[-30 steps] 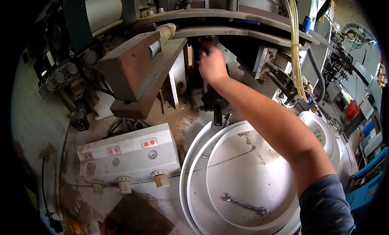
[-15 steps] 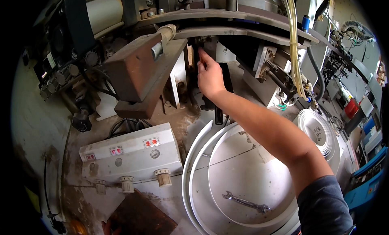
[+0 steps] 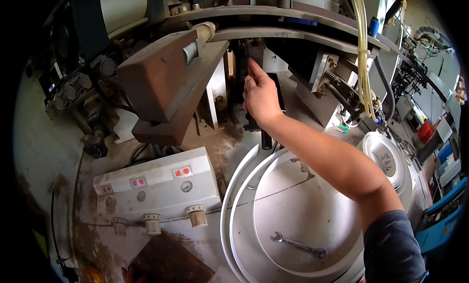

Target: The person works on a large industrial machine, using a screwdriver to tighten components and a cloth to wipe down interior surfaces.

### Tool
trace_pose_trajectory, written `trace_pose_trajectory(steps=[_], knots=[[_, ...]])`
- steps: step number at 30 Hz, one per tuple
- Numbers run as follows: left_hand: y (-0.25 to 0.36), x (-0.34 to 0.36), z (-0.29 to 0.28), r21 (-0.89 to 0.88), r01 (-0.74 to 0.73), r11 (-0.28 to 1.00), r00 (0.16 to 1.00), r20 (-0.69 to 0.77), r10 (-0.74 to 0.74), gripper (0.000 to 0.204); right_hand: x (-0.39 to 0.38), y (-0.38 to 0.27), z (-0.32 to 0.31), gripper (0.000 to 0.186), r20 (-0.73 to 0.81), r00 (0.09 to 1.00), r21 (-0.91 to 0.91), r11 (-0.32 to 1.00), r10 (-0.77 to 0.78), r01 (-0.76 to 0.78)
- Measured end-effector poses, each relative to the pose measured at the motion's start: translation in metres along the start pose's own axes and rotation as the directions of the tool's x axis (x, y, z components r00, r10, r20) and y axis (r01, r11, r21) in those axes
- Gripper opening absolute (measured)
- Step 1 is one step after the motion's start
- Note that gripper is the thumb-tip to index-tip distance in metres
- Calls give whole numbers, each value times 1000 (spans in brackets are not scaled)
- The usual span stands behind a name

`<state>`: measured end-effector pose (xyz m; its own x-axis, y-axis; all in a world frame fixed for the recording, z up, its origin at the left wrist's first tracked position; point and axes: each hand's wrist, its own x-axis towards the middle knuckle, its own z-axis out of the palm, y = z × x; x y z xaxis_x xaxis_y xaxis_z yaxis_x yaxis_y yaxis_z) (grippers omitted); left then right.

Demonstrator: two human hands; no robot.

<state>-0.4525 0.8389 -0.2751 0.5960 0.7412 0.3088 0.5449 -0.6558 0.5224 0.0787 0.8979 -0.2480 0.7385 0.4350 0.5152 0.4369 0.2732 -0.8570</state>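
Note:
My right hand (image 3: 263,95) reaches up under the curved metal rail (image 3: 293,35). Its index finger stretches toward a dark part (image 3: 240,63) beneath the rail, with the other fingers curled; I see nothing held. Whether the fingertip touches that part I cannot tell. Below the hand a black round handle (image 3: 266,140) points down. At the lower edge, fingers of my left hand (image 3: 128,275) show beside a rusty brown plate (image 3: 168,261); most of that hand is out of the picture, so its grip is unclear.
A white control box (image 3: 156,185) with knobs and gauges stands left. Large loops of white strap (image 3: 234,205) surround a wrench (image 3: 299,245) below my right forearm. A strap roll (image 3: 383,158) lies at right, near clear hoses (image 3: 362,53). A heavy brown block (image 3: 151,78) juts out left.
My right index fingertip has drawn back slightly from the dark part, and the hand has moved a little right and down. The view has shifted slightly. My left hand stays by the plate.

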Motion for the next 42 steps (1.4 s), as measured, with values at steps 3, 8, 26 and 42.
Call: trace_pose_trajectory(steps=[3,8,26,42], knots=[[2,1,0,-11,10,1000,1000,1,-10,61,-7,-18,0,50,48,996,-5,997,75,-75],[1,-2,2,-4,17,1000,1000,-21,-17,61,-16,-34,-3,50,112,976,49,979,189,-196],[1,-3,3,-24,35,999,999,-37,-36,61,-8,-14,-2,46,28,973,-41,973,228,-227],[-1,-1,3,-25,10,1000,999,-39,-10,62,21,12,4,36,-96,994,9,999,-45,47]])
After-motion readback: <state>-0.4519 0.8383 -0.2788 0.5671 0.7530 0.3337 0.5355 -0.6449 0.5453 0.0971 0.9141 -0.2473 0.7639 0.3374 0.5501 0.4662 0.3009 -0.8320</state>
